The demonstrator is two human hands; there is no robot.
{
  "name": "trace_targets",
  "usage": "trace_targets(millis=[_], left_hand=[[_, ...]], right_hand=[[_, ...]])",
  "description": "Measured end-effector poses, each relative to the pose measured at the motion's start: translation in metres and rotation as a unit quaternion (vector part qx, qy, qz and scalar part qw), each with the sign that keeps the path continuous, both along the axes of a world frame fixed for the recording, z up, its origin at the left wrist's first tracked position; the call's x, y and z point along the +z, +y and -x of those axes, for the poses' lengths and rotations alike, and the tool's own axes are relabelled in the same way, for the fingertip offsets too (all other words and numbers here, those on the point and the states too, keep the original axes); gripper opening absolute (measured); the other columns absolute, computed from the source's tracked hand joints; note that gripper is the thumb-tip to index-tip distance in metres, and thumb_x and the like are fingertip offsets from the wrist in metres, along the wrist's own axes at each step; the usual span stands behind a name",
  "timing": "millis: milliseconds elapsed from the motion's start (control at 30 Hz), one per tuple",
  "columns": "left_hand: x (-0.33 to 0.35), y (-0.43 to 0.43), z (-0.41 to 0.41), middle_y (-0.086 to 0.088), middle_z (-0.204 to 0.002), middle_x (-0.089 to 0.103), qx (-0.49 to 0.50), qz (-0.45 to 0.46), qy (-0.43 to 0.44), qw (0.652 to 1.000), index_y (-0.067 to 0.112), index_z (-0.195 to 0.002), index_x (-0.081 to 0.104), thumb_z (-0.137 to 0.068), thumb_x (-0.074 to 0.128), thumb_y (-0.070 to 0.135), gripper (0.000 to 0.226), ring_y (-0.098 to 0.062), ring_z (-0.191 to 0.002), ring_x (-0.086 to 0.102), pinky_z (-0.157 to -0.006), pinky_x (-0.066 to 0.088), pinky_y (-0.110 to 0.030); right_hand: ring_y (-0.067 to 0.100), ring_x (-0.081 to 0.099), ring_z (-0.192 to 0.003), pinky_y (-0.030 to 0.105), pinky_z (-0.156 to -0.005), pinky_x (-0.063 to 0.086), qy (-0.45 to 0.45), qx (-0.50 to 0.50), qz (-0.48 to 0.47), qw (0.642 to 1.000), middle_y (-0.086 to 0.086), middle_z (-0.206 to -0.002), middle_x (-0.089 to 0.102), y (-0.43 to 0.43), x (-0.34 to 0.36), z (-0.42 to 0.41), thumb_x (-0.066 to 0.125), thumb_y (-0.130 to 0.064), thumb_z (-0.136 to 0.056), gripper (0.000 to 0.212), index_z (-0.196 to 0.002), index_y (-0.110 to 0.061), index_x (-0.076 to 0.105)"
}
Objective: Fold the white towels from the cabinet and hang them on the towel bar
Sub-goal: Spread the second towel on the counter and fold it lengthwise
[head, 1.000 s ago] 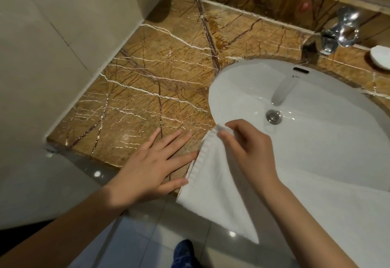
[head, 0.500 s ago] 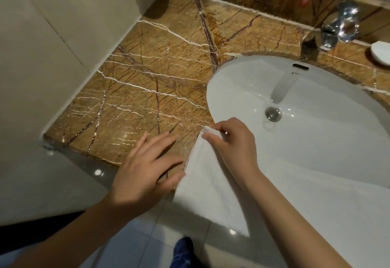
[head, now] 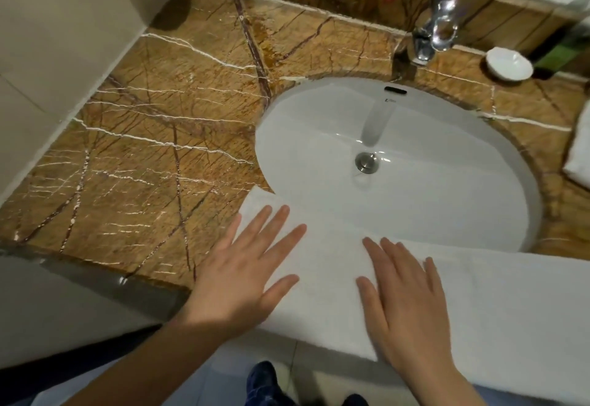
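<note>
A white towel (head: 498, 303) lies as a long band along the front of the brown marble counter (head: 153, 156), covering the near rim of the white sink (head: 415, 182). My left hand (head: 245, 274) presses flat on the towel's left end, fingers spread. My right hand (head: 408, 303) lies flat on the towel just to the right, fingers straight. The towel's near edge hangs over the counter front. A second white towel (head: 579, 153) rests on the counter at the right edge. No towel bar or cabinet is in view.
A chrome faucet (head: 434, 28) stands behind the sink, with a small white dish (head: 509, 64) to its right. A beige tiled wall (head: 48, 54) bounds the counter on the left. My dark shoe (head: 265, 383) shows on the tiled floor below.
My right hand let go of the towel corner it pinched and now lies flat. My left hand moved from the counter onto the towel. The corner now lies flat on the counter.
</note>
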State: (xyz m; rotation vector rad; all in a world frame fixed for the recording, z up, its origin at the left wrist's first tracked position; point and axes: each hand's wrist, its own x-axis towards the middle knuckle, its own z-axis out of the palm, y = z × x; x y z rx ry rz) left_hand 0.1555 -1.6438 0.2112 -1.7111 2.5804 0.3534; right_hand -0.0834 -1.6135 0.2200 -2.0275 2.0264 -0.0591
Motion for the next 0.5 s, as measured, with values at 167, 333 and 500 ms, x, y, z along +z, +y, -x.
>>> trace_targets(millis=[167, 333, 500], left_hand=[[0.007, 0.003, 0.001, 0.001, -0.159, 0.007, 0.001, -0.014, -0.024, 1.000, 0.032, -0.151, 0.012, -0.095, 0.012, 0.055, 0.061, -0.021, -0.147, 0.006, -0.115, 0.007, -0.047], [0.022, 0.015, 0.034, -0.001, -0.156, 0.022, 0.049, -0.026, -0.006, 0.998, 0.025, -0.149, 0.028, -0.091, 0.026, 0.050, 0.063, -0.017, -0.145, 0.013, -0.115, 0.006, -0.039], [0.013, 0.021, 0.075, 0.007, -0.157, 0.012, 0.022, -0.032, 0.007, 0.999, 0.033, -0.150, 0.017, -0.091, 0.019, 0.055, 0.062, -0.013, -0.146, 0.008, -0.117, 0.003, -0.039]], right_hand=[[0.010, 0.022, -0.144, 0.035, -0.120, -0.001, 0.000, 0.020, -0.021, 1.000, -0.008, -0.152, 0.035, -0.012, 0.005, 0.033, 0.008, -0.054, -0.093, 0.063, -0.145, -0.033, 0.036], [0.013, 0.021, -0.144, 0.038, -0.118, 0.005, -0.039, -0.024, 0.071, 0.996, -0.002, -0.151, 0.038, 0.011, 0.012, 0.091, 0.027, -0.042, -0.095, 0.051, -0.140, -0.024, 0.045], [0.020, 0.016, -0.146, 0.054, -0.116, 0.009, 0.008, -0.151, 0.036, 0.988, -0.001, -0.156, 0.027, 0.035, 0.014, 0.187, 0.020, -0.052, -0.090, 0.062, -0.145, -0.028, 0.036]])
